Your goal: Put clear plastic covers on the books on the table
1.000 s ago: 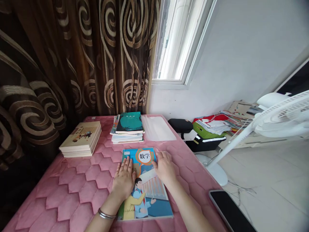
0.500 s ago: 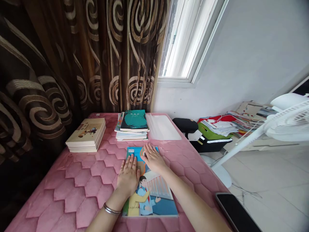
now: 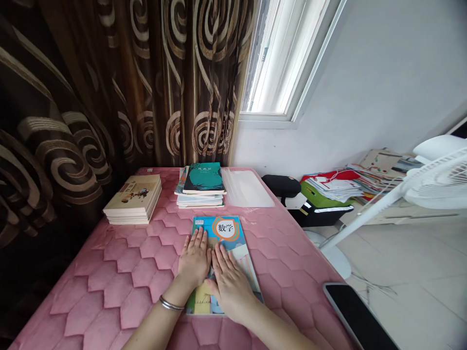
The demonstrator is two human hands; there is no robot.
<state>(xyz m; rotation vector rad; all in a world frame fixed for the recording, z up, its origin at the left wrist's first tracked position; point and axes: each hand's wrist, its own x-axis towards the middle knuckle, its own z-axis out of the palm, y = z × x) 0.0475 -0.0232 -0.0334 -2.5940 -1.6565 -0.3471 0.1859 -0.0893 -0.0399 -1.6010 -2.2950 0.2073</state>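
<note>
A textbook [image 3: 239, 236] with a blue, illustrated cover and large dark characters in a white oval lies flat in front of me. My left hand [image 3: 195, 260] rests palm down on its left part, fingers stretched toward the top edge; a silver bangle circles that wrist. Beside it, my right hand [image 3: 231, 282] is spread flat on the lower middle of the cover. Both hands hide much of the cover picture. The book looks to have a clear, shiny cover, and it lies on a pink padded table covering [image 3: 134, 291].
At the back left sits a stack of cream books [image 3: 133, 197]. A second stack, topped by a green book [image 3: 204, 177], stands beside clear plastic sheets [image 3: 248, 188]. A phone [image 3: 359, 313] lies at the right edge. A white fan [image 3: 368, 209] stands beyond the table.
My right hand has slid from the top of the cover down toward its lower middle, uncovering the white oval with characters. My left hand stays nearly in place on the book.
</note>
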